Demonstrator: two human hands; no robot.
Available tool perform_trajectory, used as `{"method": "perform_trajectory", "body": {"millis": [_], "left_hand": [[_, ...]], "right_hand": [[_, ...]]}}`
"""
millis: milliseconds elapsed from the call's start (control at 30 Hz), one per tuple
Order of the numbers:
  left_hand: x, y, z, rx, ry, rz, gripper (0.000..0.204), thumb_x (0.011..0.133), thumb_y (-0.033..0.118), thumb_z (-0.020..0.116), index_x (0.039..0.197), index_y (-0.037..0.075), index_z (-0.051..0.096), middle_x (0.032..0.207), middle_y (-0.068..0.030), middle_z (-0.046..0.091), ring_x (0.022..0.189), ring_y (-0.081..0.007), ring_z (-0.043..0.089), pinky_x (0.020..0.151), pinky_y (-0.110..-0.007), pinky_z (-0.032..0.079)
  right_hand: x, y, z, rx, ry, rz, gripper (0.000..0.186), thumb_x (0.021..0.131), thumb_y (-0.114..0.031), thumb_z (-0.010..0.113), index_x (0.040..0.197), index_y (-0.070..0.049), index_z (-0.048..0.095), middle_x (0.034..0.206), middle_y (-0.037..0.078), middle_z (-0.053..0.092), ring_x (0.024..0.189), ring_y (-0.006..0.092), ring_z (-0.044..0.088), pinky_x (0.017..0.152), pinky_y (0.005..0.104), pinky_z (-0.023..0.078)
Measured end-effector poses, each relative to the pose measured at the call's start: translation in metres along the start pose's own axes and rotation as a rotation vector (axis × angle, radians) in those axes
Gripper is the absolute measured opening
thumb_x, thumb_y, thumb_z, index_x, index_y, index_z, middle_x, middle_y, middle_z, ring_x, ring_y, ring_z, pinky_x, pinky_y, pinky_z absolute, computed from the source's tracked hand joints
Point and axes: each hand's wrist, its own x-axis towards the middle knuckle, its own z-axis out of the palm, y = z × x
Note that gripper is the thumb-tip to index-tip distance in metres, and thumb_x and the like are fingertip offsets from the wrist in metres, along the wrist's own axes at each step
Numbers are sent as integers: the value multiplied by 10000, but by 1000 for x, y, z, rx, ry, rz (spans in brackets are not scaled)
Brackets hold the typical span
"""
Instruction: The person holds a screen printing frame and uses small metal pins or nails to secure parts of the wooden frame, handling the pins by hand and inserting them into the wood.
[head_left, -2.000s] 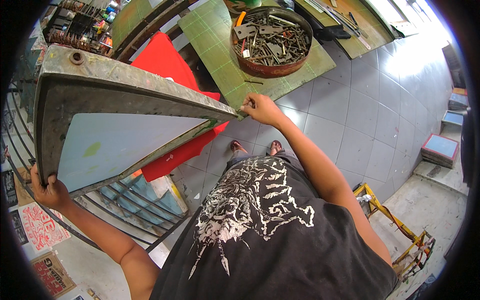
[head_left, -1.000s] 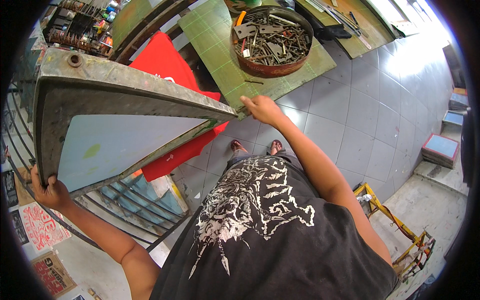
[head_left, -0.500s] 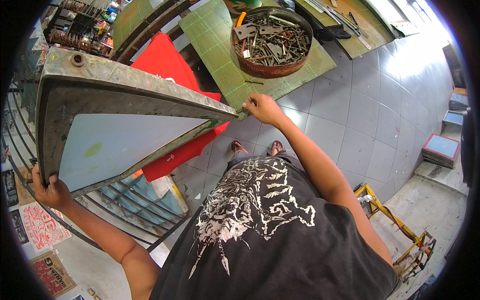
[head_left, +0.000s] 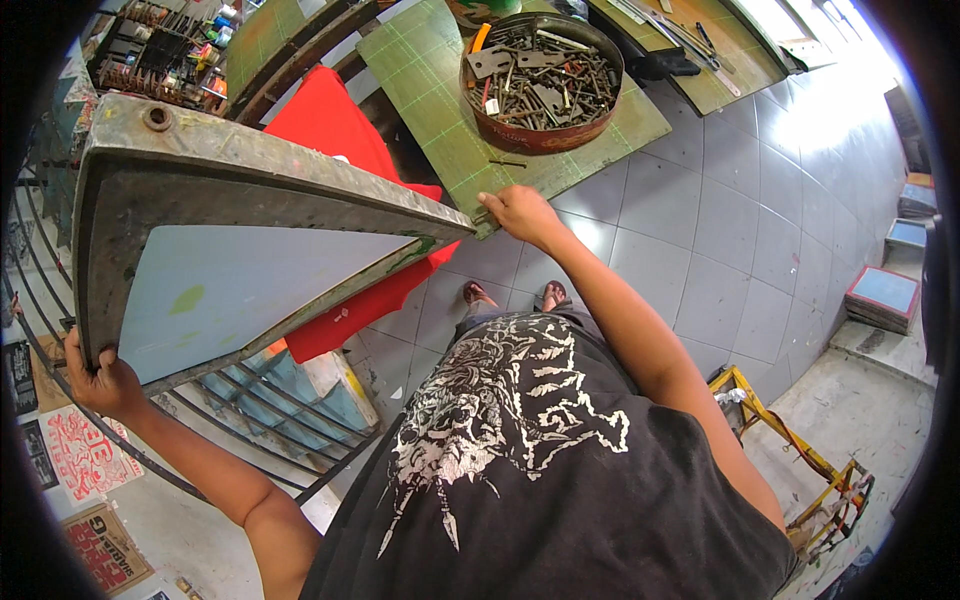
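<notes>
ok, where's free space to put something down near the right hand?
Bare green mat between the red cloth and the round tin of metal parts; also the grey floor tiles right of the right hand. Crowded: the tin itself, and the left side, filled by the screen frame gripped by the left hand.

A black short-sleeved T-shirt is worn, printed across the front with a large white line drawing of jagged, spiky shapes. Both forearms are left uncovered, and no gloves, watch or rings are seen on the left hand or right hand. Open sandals are worn on the feet.
</notes>
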Motion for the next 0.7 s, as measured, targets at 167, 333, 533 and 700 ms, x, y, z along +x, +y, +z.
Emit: {"method": "perform_trajectory", "body": {"millis": [167,333,533,700], "left_hand": [[0,2,-1,-31,-20,-12,811,780,771,538,962,-12,641,811,-56,635,733,-163,586,658,-290,479],[-1,3,-2,-26,-4,-20,797,783,761,549,956,-12,636,814,-49,630,739,-155,577,665,-285,475],[-1,-1,-2,-37,-18,-9,789,786,753,557,951,-16,633,810,-49,625,735,-156,571,660,-287,471],[1,4,-2,-14,-6,4,784,791,750,556,949,-13,632,797,-55,623,726,-162,575,656,-287,469]], "right_hand": [[-8,-4,-9,28,37,-34,478,912,-432,546,769,11,658,813,253,657,813,440,630,752,527,479],[-3,3,-7,-10,17,-126,481,915,-433,541,777,13,657,811,256,655,821,436,635,757,517,483],[-2,-2,-5,-10,13,57,411,888,-410,596,842,-9,677,812,247,664,822,423,647,756,496,497],[-7,-2,-11,16,41,-74,399,860,-426,632,825,-31,678,801,227,672,825,402,655,754,479,508]]}}
